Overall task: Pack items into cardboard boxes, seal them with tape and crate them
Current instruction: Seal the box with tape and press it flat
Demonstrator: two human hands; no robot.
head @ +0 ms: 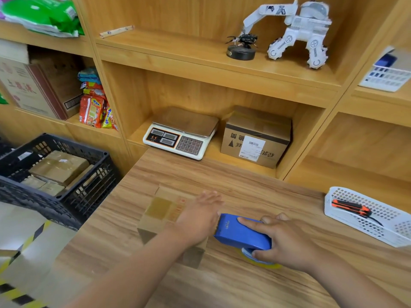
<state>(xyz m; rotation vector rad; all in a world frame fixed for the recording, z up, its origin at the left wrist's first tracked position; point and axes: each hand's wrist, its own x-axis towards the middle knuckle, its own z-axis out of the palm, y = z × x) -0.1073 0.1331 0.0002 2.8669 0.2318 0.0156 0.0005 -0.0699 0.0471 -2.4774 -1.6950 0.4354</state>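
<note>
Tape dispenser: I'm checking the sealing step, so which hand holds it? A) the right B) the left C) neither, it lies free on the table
A: the right hand grips the tape dispenser; the left hand presses flat on the box.

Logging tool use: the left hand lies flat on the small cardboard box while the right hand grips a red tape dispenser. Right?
One slip: the tape dispenser in the right hand is blue, not red; the head view shows it. The rest stands.
</note>
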